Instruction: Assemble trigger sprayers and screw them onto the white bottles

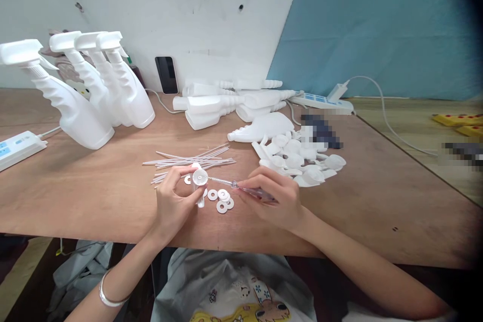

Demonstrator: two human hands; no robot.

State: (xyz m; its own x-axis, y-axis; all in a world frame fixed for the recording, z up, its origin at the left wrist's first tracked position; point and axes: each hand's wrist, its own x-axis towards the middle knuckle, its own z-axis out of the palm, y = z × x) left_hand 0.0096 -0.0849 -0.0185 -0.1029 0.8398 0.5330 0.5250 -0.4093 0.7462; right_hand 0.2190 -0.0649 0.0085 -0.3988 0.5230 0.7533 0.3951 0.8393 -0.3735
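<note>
Between the fingers and thumb of my left hand (175, 196) is a white spray trigger head (199, 177), its round collar turned toward my right hand. My right hand (277, 193) is closed around the clear handle of a screwdriver (249, 190). The thin metal shaft points left, and its tip is at the collar's opening; whether it touches inside I cannot tell. Just below lie several white ring washers (222, 201) on the wooden table (339, 221). Thin white dip tubes (192, 160) are spread in a loose bundle behind my left hand.
Several spray bottles (86, 105) with heads stand at the left. Empty white bottles (260, 126) lie at the back, with a pile of white trigger heads (302, 161) nearer right. A phone (166, 75) leans on the wall. Power strips (324, 102) and cords lie at both sides.
</note>
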